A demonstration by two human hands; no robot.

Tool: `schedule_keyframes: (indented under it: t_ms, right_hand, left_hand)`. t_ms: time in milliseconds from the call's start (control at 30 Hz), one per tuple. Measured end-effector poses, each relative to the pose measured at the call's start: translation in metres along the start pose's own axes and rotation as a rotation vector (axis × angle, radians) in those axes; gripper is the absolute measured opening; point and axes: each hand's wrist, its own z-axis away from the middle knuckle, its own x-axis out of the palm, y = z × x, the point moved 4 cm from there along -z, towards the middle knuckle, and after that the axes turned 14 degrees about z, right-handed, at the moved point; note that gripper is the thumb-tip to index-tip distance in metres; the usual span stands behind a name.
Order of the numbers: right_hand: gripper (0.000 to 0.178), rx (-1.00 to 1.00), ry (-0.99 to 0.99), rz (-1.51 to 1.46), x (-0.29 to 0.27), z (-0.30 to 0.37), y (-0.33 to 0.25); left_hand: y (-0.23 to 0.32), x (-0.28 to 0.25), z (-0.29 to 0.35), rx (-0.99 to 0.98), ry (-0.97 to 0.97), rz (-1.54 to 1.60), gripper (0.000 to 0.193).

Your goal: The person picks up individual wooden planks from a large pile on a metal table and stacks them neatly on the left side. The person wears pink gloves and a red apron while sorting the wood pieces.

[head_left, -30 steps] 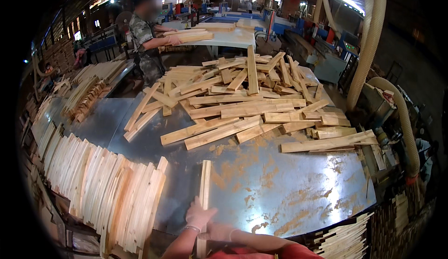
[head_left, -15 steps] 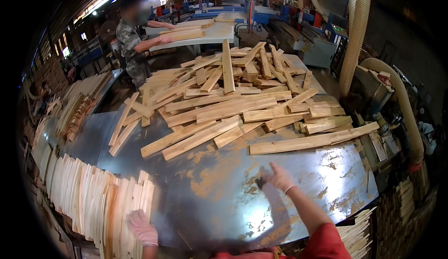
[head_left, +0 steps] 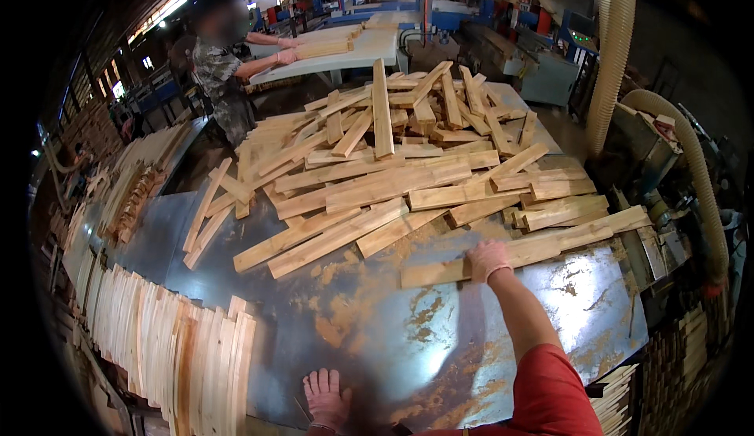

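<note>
My right hand, in a pale glove, is closed over a long wooden board at the front right of the heap. The board lies slantwise on the metal table, its left end nearer to me. Close to the table's near edge is my left hand, gloved too, with its fingers spread and nothing in it. Left of that hand stands a tight row of narrow wooden strips. Beyond my right hand, loose boards lie in a crisscross heap.
Sawdust is scattered over the tabletop. A co-worker at the far left handles boards on a pale table. Ribbed hoses hang at the right, beside machinery. More stacked strips stand below the right edge.
My right hand has reached forward and taken hold of the front board, whose left end has come nearer. My left hand has left the strip row and moved right.
</note>
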Motion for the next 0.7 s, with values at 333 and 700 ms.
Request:
schedule_keyframes:
  t_ms: [333,700]
  right_hand:
    - [0.086,-0.153,-0.084,-1.144,-0.051,0.089,-0.182]
    - [0.072,-0.369,-0.351,-1.451,-0.066,0.215,-0.312]
  left_hand:
    - [0.003,-0.052,-0.027,-0.029,-0.173,0.478,0.088]
    - [-0.128,-0.126,0.052,-0.317,-0.091,0.130,0.059]
